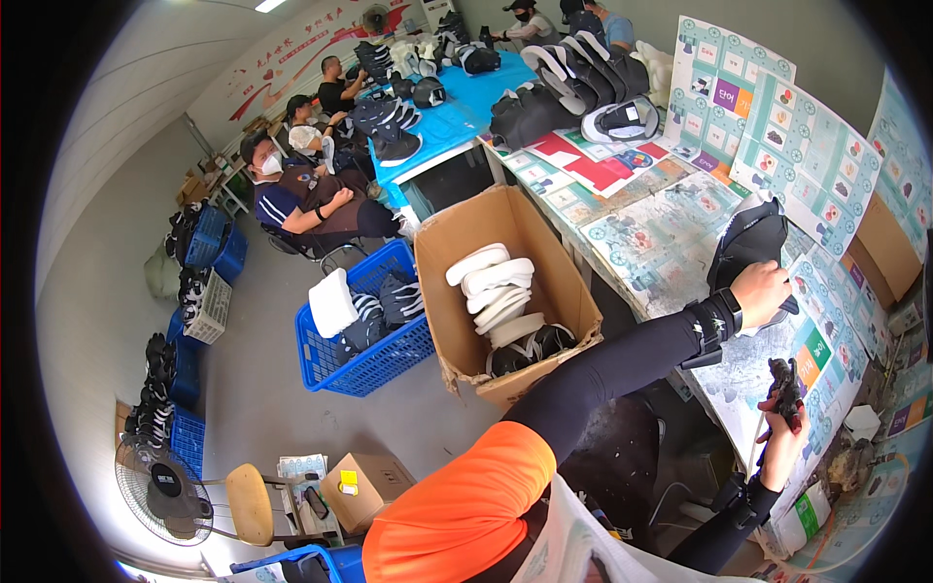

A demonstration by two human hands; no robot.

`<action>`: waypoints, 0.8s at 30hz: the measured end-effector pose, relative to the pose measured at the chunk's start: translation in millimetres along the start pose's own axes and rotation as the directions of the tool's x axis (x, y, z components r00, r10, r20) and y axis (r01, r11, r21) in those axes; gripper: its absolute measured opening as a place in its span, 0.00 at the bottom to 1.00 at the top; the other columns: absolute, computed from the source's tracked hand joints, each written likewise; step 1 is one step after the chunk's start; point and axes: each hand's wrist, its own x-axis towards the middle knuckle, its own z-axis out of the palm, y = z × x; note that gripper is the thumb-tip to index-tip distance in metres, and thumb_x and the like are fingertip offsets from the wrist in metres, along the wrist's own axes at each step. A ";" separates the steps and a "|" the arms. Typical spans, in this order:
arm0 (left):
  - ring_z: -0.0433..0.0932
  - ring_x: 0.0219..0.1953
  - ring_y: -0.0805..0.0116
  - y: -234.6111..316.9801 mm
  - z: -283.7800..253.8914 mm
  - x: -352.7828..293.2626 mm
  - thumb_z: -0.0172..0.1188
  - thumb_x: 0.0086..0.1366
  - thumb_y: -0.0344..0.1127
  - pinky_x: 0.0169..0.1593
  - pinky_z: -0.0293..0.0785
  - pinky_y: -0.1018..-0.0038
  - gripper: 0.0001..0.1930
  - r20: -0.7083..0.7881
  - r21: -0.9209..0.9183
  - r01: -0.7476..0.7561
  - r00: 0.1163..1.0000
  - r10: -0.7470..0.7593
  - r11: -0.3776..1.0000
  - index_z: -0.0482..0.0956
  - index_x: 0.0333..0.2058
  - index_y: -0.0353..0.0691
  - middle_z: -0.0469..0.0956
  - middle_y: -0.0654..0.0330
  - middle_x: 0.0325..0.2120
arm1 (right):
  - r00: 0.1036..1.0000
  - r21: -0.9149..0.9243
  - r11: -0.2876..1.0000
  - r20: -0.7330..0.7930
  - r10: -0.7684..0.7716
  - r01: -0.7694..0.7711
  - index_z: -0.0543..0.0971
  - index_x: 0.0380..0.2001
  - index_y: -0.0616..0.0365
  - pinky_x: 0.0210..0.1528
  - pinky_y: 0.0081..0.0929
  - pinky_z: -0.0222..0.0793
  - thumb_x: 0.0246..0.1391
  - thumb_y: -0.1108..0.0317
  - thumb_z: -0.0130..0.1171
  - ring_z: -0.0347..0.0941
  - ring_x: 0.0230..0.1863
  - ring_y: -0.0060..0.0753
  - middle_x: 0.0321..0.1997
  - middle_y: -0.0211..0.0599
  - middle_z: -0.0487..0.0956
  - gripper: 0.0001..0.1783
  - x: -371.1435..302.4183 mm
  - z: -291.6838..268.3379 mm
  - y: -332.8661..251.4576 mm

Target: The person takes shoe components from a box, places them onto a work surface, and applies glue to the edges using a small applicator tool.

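Note:
My left hand (761, 292) is closed on the lower end of a black shoe (746, 245), which stands tilted over the paper-covered table (649, 225) on the right. White material shows at the shoe's top. Nearer to me, my right hand (785, 445) grips a small black gun-shaped tool (785, 385), its upper part sticking out above the fingers. The tool and the shoe are apart. My fingers hide part of the tool's handle, and its exact kind is not clear.
An open cardboard box (572, 291) holds white shoe-shaped pieces and black shoes. Beside it stands a blue basket (374, 374) with dark shoes. Patterned boards (807, 146) rise behind the table. More shoes (583, 78) line its far end. Several people sit at a blue-covered table (457, 112).

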 end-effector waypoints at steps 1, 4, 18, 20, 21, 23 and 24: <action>0.78 0.44 0.56 1.0 -0.4 0.5 0.74 0.50 0.40 0.48 0.78 0.61 0.14 0.001 -0.008 0.001 1.000 -0.001 1.000 0.82 0.32 0.40 0.80 0.58 0.37 | 1.000 0.003 1.000 0.002 -0.004 0.004 0.81 0.45 0.64 0.17 0.17 0.64 0.47 0.79 0.54 0.75 0.28 0.21 0.35 0.36 0.84 0.19 -0.2 -0.5 -0.5; 0.79 0.44 0.56 3.6 -2.5 0.9 0.74 0.50 0.40 0.48 0.78 0.61 0.14 -0.002 -0.014 0.006 1.000 -0.006 1.000 0.82 0.32 0.40 0.80 0.58 0.37 | 1.000 -0.027 1.000 0.008 0.005 -0.004 0.81 0.45 0.64 0.17 0.17 0.65 0.47 0.79 0.55 0.75 0.28 0.21 0.35 0.36 0.84 0.19 0.6 -2.5 1.0; 0.80 0.42 0.50 6.8 -14.8 1.2 0.66 0.56 0.39 0.47 0.78 0.57 0.11 -0.030 -0.117 -0.089 0.996 0.086 0.989 0.84 0.35 0.40 0.81 0.53 0.36 | 0.988 -0.059 0.987 -0.060 0.146 -0.149 0.72 0.60 0.58 0.30 0.24 0.73 0.54 0.73 0.60 0.76 0.35 0.26 0.44 0.35 0.82 0.28 -7.7 -9.0 20.4; 0.81 0.44 0.48 -11.6 -32.0 -12.9 0.66 0.57 0.39 0.50 0.77 0.56 0.15 -0.001 -0.095 -0.040 0.999 0.040 0.995 0.85 0.40 0.39 0.82 0.50 0.38 | 0.992 -0.029 0.992 0.037 0.124 -0.123 0.76 0.58 0.55 0.34 0.27 0.74 0.56 0.72 0.58 0.75 0.36 0.26 0.42 0.32 0.81 0.24 -11.6 11.9 -3.4; 0.81 0.45 0.47 -21.2 -30.1 -10.4 0.66 0.57 0.40 0.51 0.77 0.55 0.16 0.017 -0.088 -0.033 0.999 0.035 0.996 0.86 0.43 0.39 0.82 0.49 0.40 | 0.965 -0.321 0.923 -0.077 -0.249 0.213 0.81 0.44 0.57 0.39 0.47 0.75 0.56 0.72 0.54 0.80 0.33 0.58 0.33 0.54 0.81 0.13 -0.5 26.7 20.6; 0.79 0.45 0.47 -16.8 -56.0 -9.3 0.67 0.55 0.29 0.50 0.76 0.57 0.13 0.101 -0.071 0.046 0.994 -0.039 0.996 0.85 0.41 0.40 0.80 0.52 0.38 | 0.969 -0.360 0.911 -0.062 -0.239 0.202 0.81 0.38 0.60 0.40 0.50 0.73 0.56 0.70 0.55 0.79 0.37 0.67 0.31 0.59 0.80 0.09 -9.5 27.7 -20.0; 0.78 0.43 0.48 -15.8 -65.7 -9.9 0.68 0.54 0.29 0.49 0.76 0.58 0.13 0.096 -0.018 0.005 0.995 -0.003 1.000 0.84 0.40 0.38 0.79 0.53 0.36 | 0.978 -0.343 0.918 0.008 -0.208 0.198 0.81 0.36 0.61 0.40 0.51 0.73 0.56 0.70 0.55 0.78 0.39 0.68 0.30 0.61 0.79 0.09 -16.1 28.7 -33.7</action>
